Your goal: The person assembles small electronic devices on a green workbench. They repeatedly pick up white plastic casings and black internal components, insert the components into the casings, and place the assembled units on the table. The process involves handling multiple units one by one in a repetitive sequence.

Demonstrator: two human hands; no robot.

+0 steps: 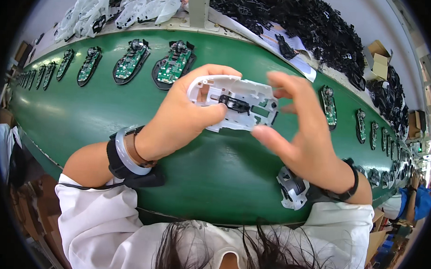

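My left hand [188, 102] grips the left end of a white plastic housing shell [232, 121], its hollow inside turned up. The thumb presses on a black plastic part [234, 104] that lies in the middle of the shell. At the shell's right end my right hand [303, 123] is spread, thumb and fingers apart on either side of the edge; whether a fingertip touches it I cannot tell. Below my right hand, a white and dark grey shell piece [293, 188] rests on the green surface [214, 182].
Circuit board assemblies in black shells [174, 62] line the far left of the green surface; more [328, 107] stand along the right. White shells [87, 14] are heaped at the back left, small black parts [300, 23] at the back right. A cardboard box [377, 62] stands beyond.
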